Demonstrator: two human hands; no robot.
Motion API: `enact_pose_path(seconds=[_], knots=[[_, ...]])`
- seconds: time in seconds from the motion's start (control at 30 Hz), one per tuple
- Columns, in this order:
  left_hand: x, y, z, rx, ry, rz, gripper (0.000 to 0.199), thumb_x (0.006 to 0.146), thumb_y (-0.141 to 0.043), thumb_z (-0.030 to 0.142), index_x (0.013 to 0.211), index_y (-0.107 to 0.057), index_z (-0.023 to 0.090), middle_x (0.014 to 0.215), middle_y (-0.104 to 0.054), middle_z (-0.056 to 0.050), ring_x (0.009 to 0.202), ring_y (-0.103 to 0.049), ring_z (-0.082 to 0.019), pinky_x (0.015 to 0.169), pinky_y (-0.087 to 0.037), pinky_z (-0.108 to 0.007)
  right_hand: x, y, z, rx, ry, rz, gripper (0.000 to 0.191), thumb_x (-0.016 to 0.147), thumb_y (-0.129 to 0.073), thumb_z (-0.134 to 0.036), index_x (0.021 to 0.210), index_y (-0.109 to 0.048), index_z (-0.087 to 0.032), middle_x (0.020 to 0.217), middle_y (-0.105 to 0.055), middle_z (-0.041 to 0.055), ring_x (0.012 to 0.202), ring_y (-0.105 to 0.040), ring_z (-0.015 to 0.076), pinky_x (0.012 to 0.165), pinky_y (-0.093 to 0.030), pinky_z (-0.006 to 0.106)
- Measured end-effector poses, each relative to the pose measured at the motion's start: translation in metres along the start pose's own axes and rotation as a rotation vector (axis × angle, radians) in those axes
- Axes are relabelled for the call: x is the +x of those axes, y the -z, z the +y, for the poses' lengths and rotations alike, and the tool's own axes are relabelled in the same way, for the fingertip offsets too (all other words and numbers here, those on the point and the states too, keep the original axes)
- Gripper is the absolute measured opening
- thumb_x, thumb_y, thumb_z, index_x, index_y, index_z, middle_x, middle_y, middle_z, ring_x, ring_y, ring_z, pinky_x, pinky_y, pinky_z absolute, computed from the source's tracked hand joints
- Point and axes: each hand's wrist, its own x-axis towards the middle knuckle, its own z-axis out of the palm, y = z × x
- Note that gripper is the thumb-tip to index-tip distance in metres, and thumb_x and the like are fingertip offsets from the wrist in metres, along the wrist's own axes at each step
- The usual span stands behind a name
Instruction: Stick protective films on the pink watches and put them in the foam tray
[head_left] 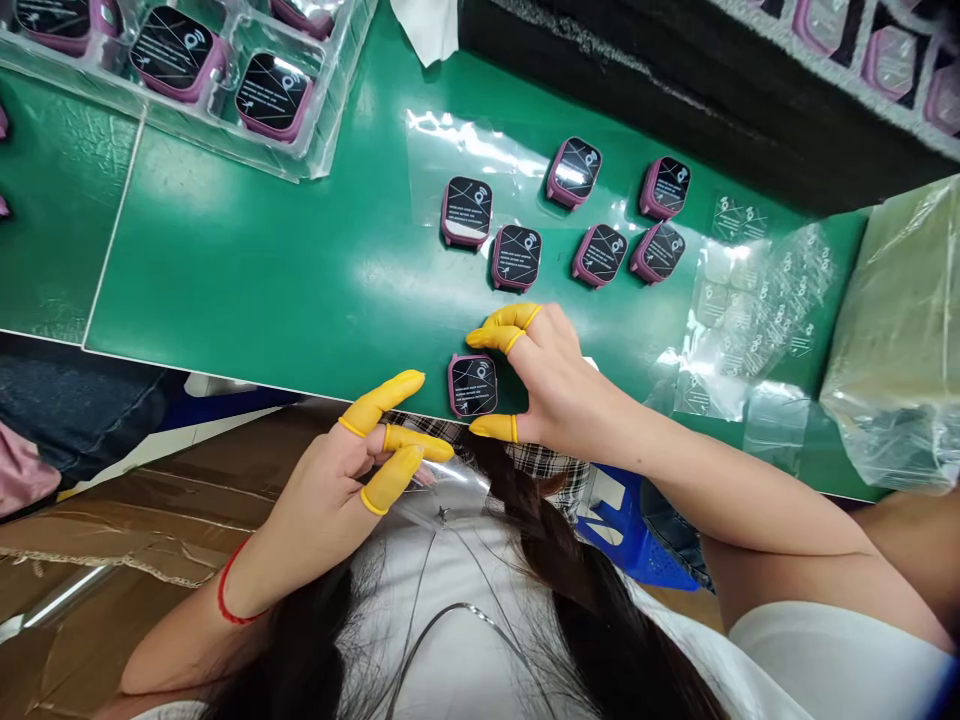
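A smartwatch case (473,386) with a black printed screen and a pink-purple frame lies face up at the front table edge. My right hand (551,375) has its fingers and thumb spread around the case, with small gaps at its top and bottom. Left of it, my left hand (352,450) is pinched on a clear plastic film (469,482), its index finger stretched out. Yellow finger cots cover several fingertips on both hands. Farther back are several similar watch cases, including one at the left (466,212) and another at the right (665,188).
A clear tray (319,150) with watch cases stands at the upper left. The black foam block (637,110) at the upper right holds more pieces. Printed clear film sheets (724,340) lie on the green table (247,260). A plastic-wrapped block (892,330) is at the right.
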Motion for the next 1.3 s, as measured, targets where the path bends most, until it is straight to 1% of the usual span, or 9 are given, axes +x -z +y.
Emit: enact_pose_path(seconds=[0.27, 0.4, 0.53, 0.7, 0.83, 1.0, 1.1, 1.17, 1.3], knots=[[-0.010, -0.007, -0.003, -0.186, 0.009, 0.119, 0.057, 0.090, -0.063, 0.026, 0.142, -0.042, 0.026, 0.101, -0.076, -0.005, 0.078, -0.073, -0.015, 0.076, -0.061, -0.027, -0.003, 0.008, -0.001, -0.043, 0.008, 0.092, 0.042, 0.077, -0.070, -0.036, 0.110, -0.052, -0.019, 0.113, -0.055, 0.0127, 0.105, -0.048, 0.0296, 0.091, -0.039, 0.048], [-0.007, -0.014, -0.006, -0.264, -0.131, 0.341, 0.066, 0.086, -0.066, 0.018, 0.143, -0.038, 0.031, 0.112, -0.072, -0.004, 0.085, -0.070, -0.011, 0.086, -0.058, -0.029, -0.041, 0.030, 0.040, -0.197, -0.114, 0.321, 0.041, 0.076, -0.071, -0.036, 0.110, -0.051, -0.024, 0.111, -0.057, 0.0129, 0.110, -0.048, 0.0338, 0.091, -0.037, 0.051], [0.002, -0.023, -0.007, -0.232, -0.302, 0.508, 0.069, 0.086, -0.067, 0.017, 0.145, -0.035, 0.037, 0.117, -0.068, -0.003, 0.086, -0.067, -0.010, 0.094, -0.056, -0.033, -0.073, 0.039, 0.070, -0.298, -0.222, 0.337, 0.040, 0.080, -0.068, -0.043, 0.112, -0.053, -0.025, 0.107, -0.059, 0.0134, 0.105, -0.050, 0.0367, 0.086, -0.039, 0.056], [0.006, -0.038, -0.001, -0.172, -0.462, 0.581, 0.072, 0.089, -0.062, 0.013, 0.144, -0.031, 0.048, 0.122, -0.064, 0.004, 0.096, -0.066, -0.010, 0.105, -0.051, -0.037, -0.063, 0.018, -0.005, -0.216, -0.085, 0.592, 0.041, 0.087, -0.063, -0.027, 0.125, -0.051, -0.025, 0.120, -0.057, 0.0132, 0.112, -0.051, 0.0315, 0.092, -0.043, 0.053], [0.000, -0.046, 0.009, -0.179, -0.536, 0.600, 0.078, 0.086, -0.065, 0.011, 0.143, -0.029, 0.049, 0.128, -0.060, 0.003, 0.086, -0.065, -0.007, 0.105, -0.051, -0.039, -0.035, -0.011, -0.064, -0.070, 0.154, 0.426, 0.043, 0.087, -0.063, -0.035, 0.122, -0.052, -0.013, 0.109, -0.064, 0.0175, 0.100, -0.055, 0.0286, 0.082, -0.048, 0.046], [-0.012, -0.043, 0.013, -0.190, -0.502, 0.579, 0.080, 0.087, -0.065, 0.019, 0.146, -0.019, 0.047, 0.126, -0.061, -0.001, 0.085, -0.068, -0.010, 0.095, -0.057, -0.039, -0.017, -0.027, -0.071, 0.556, 0.001, -0.042, 0.026, 0.094, -0.050, -0.038, 0.081, -0.058, -0.017, 0.075, -0.060, 0.0017, 0.068, -0.051, 0.0137, 0.063, -0.046, 0.029], [-0.018, -0.037, 0.012, -0.215, -0.471, 0.529, 0.087, 0.087, -0.065, 0.020, 0.149, -0.009, 0.046, 0.114, -0.066, -0.002, 0.080, -0.069, -0.012, 0.077, -0.062, -0.031, -0.012, -0.023, -0.068, 0.833, -0.040, -0.235, 0.027, 0.091, -0.055, -0.040, 0.081, -0.058, -0.016, 0.075, -0.060, -0.0007, 0.067, -0.052, 0.0111, 0.064, -0.046, 0.026], [-0.019, -0.033, 0.010, -0.219, -0.457, 0.542, 0.090, 0.086, -0.065, 0.018, 0.149, -0.007, 0.046, 0.116, -0.065, -0.003, 0.080, -0.069, -0.012, 0.073, -0.062, -0.029, -0.008, -0.016, -0.068, 0.836, -0.016, -0.213, 0.025, 0.086, -0.063, -0.040, 0.090, -0.062, -0.016, 0.087, -0.065, 0.0016, 0.078, -0.057, 0.0134, 0.073, -0.049, 0.029], [-0.018, -0.024, 0.004, -0.207, -0.548, 0.603, 0.092, 0.082, -0.067, 0.008, 0.148, -0.018, 0.048, 0.135, -0.055, -0.005, 0.077, -0.067, -0.006, 0.073, -0.061, -0.023, 0.005, 0.000, -0.069, 0.690, -0.096, 0.095, 0.016, 0.084, -0.064, -0.029, 0.097, -0.066, -0.019, 0.100, -0.067, 0.0053, 0.092, -0.061, 0.0160, 0.086, -0.049, 0.034]])
